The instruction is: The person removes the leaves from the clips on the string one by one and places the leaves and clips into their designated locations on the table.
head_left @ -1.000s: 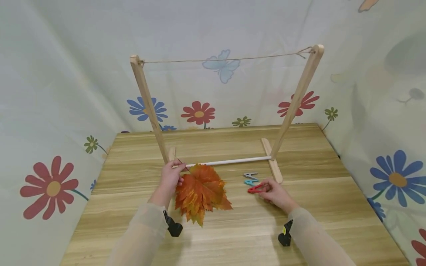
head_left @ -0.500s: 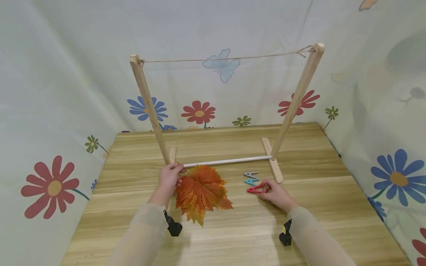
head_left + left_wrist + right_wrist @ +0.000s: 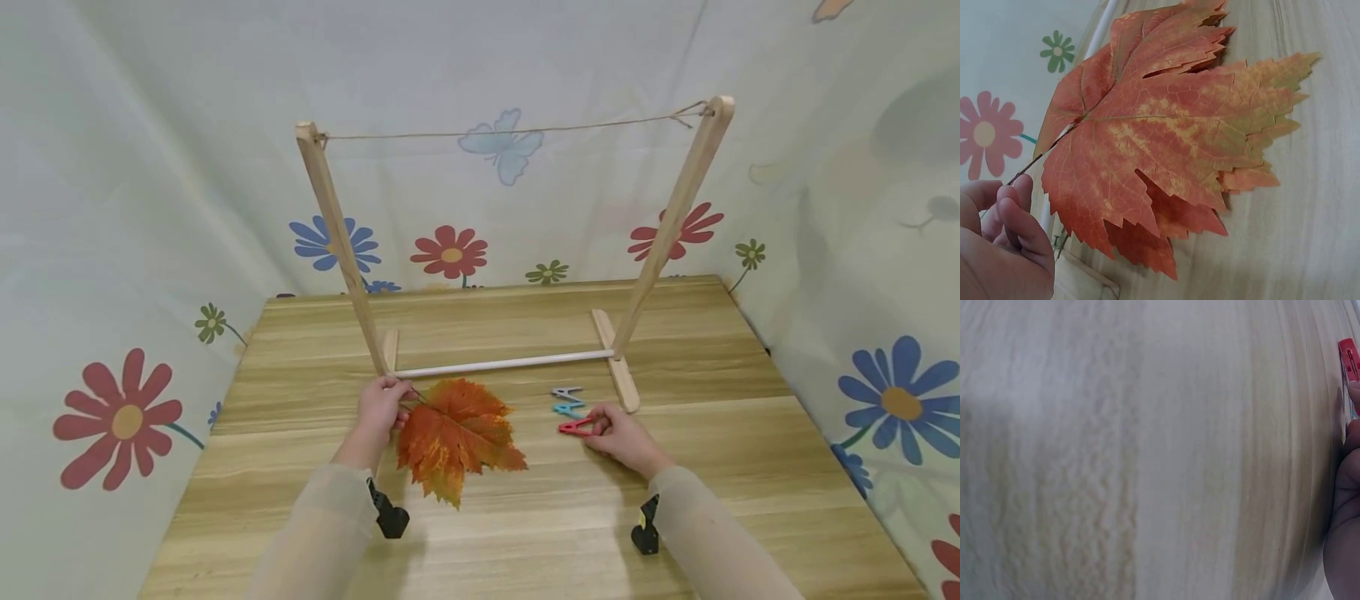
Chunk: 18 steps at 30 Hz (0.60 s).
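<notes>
My left hand [image 3: 378,410] pinches the thin stem of an orange-red maple leaf [image 3: 459,433] between thumb and fingers. In the left wrist view, the maple leaf [image 3: 1147,137] shows more jagged leaf layers under the top one; another stem end pokes out below the hand [image 3: 1007,231]. My right hand [image 3: 621,437] pinches a red clothespin [image 3: 576,427] by its near end, low over the table. Just beyond it lie a teal clothespin [image 3: 567,409] and a grey clothespin [image 3: 566,393]. Only the edge of the right hand and part of the red clothespin [image 3: 1350,359] show in the right wrist view.
Behind the hands stands a wooden frame, with a left post [image 3: 341,242], a right post [image 3: 675,225] and a white rod [image 3: 502,364] low between them. A twine line [image 3: 495,133] runs between the post tops. A patterned cloth [image 3: 570,50] surrounds the wooden table [image 3: 525,550].
My left hand and the maple leaf have shifted slightly toward me, away from the white rod. The right hand keeps its hold on the red clothespin, almost still.
</notes>
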Motion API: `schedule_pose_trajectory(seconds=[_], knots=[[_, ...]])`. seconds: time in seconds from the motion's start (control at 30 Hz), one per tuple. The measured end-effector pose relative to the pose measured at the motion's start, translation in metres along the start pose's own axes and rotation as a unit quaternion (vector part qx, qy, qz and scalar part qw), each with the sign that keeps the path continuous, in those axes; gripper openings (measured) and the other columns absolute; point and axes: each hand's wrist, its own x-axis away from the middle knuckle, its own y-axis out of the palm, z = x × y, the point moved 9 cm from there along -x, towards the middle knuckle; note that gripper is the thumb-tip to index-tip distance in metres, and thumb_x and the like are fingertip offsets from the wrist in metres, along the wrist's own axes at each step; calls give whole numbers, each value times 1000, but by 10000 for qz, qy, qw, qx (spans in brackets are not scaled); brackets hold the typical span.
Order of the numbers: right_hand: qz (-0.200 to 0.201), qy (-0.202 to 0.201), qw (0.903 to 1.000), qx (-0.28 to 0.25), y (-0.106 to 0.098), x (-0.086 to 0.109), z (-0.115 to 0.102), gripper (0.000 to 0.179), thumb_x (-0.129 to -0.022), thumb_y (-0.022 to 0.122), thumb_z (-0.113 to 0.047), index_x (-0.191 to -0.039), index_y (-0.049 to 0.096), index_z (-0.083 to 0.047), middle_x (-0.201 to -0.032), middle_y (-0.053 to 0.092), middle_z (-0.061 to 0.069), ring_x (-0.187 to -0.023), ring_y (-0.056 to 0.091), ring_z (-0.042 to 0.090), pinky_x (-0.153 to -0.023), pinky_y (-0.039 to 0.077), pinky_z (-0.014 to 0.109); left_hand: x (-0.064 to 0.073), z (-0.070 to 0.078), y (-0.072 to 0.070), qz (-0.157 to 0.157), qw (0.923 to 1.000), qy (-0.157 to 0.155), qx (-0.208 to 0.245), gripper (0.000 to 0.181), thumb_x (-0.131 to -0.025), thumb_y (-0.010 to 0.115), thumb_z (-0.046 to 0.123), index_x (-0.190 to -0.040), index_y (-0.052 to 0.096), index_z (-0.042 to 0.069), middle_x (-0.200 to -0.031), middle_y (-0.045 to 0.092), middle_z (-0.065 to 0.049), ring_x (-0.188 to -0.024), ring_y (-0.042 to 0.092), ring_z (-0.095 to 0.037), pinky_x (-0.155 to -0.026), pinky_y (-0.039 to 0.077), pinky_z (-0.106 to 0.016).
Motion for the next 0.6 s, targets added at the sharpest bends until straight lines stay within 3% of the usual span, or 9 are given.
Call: schedule_pose_trajectory(seconds=[0.17, 0.37, 0.6], knots=[[40, 19, 9999, 92, -1, 0, 1, 35, -81, 72, -5, -109, 52, -1, -82, 54, 6, -63, 49, 14, -51, 41, 22, 1, -9, -3, -13, 10000, -32, -3, 19, -93, 56, 16, -97, 56, -2, -84, 67, -11, -42, 46, -9, -43, 43, -25], [29, -14, 9999, 120, 0, 0, 1, 35, -80, 72, -6, -109, 52, 0, -81, 55, 6, -63, 49, 14, -51, 40, 22, 3, -19, -6, 31, 9997, -222, 45, 17, -94, 55, 18, -100, 56, 2, -84, 66, -5, -45, 46, -8, -47, 45, -24], [69, 22, 10000, 68, -2, 0, 1, 36, -80, 72, -7, -109, 52, 0, -81, 55, 6, -60, 49, 13, -50, 41, 22, 4, -30, -8, 117, 9974, -486, 515, 18, -95, 54, 17, -103, 52, 2, -82, 66, -4, -47, 48, -8, -45, 43, -20]])
